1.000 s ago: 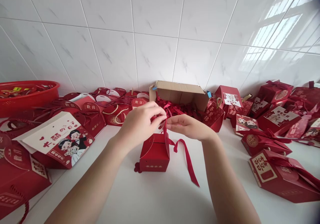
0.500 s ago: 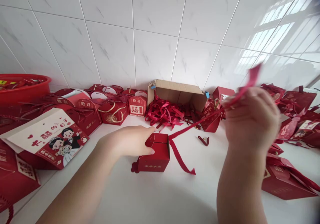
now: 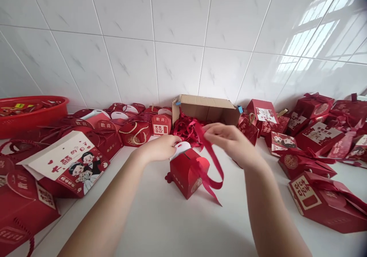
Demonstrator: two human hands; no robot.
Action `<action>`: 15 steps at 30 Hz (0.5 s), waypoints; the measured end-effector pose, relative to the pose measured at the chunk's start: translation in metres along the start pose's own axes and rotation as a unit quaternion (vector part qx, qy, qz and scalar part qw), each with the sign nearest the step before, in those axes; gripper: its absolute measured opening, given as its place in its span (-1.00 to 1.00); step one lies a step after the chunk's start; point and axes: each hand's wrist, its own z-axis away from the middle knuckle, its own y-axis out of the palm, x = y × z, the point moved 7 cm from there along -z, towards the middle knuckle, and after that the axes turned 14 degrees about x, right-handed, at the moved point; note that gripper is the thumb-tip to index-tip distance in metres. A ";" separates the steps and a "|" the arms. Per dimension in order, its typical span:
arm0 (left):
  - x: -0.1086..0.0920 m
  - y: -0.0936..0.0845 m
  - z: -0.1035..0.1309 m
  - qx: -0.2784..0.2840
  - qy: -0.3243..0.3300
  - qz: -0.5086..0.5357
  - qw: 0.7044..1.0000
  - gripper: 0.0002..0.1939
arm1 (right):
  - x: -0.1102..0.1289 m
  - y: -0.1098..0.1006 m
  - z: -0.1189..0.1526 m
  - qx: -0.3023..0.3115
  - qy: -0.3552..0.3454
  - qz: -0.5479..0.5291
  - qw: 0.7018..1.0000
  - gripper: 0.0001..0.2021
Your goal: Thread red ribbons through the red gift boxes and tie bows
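Note:
A small red gift box (image 3: 183, 173) stands turned at an angle on the white table in front of me. My left hand (image 3: 159, 148) is closed at its back left edge, thumb and fingers pinching the raised white-lined flap (image 3: 182, 147). A red ribbon (image 3: 215, 164) comes from the right side of the box and loops up to my right hand (image 3: 229, 136), which pinches it above and right of the box. One loose ribbon end hangs to the table. A small red scalloped piece (image 3: 169, 178) shows at the box's left side.
Behind lies an open cardboard carton (image 3: 208, 101) spilling red ribbons (image 3: 187, 129). Red gift boxes crowd the left, including one with a cartoon couple (image 3: 83, 169), and the right (image 3: 323, 201). A red basin (image 3: 34, 115) stands far left, against the tiled wall.
My right hand has come down and left with the ribbon, which now loops slackly. The box has turned, showing its right face. My left hand has moved to the back flap.

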 end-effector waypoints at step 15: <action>-0.004 0.008 0.011 0.060 -0.050 0.035 0.996 -0.22 | -0.033 0.056 -0.025 0.192 0.078 0.064 0.976 -0.80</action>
